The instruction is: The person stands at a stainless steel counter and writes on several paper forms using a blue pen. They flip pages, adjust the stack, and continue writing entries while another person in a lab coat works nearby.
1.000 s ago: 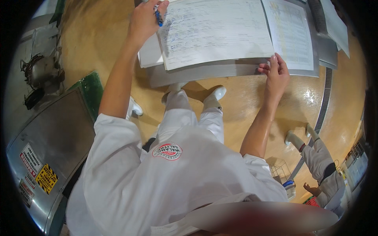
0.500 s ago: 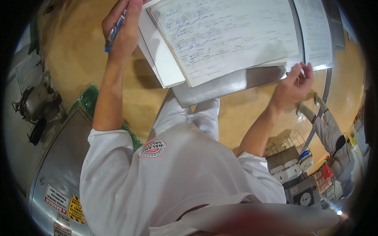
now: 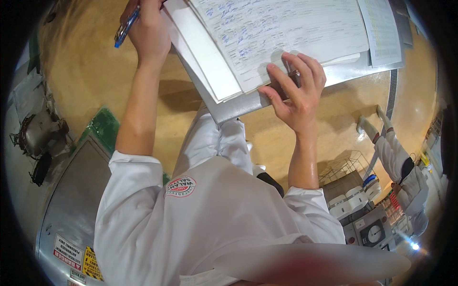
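At eleven o'clock, a blue pen (image 3: 127, 26) is held in the left hand (image 3: 151, 34); at one, handwritten sheets (image 3: 305, 28) are overlapped along one edge by the right hand (image 3: 301, 100).

Looked like an indus. plant, prob. a processing area: smooth tan floor (image 3: 272, 143) w/ a long, dark grated drain strip (image 3: 392, 88), a grey sheet-metal cabinet (image 3: 71, 195) bore yellow-&-black warning label (image 3: 91, 264), grey boxy unit (image 3: 357, 229) had a round dial, & a co-worker in pale workwear (image 3: 389, 155) wore light boots (image 3: 366, 127).
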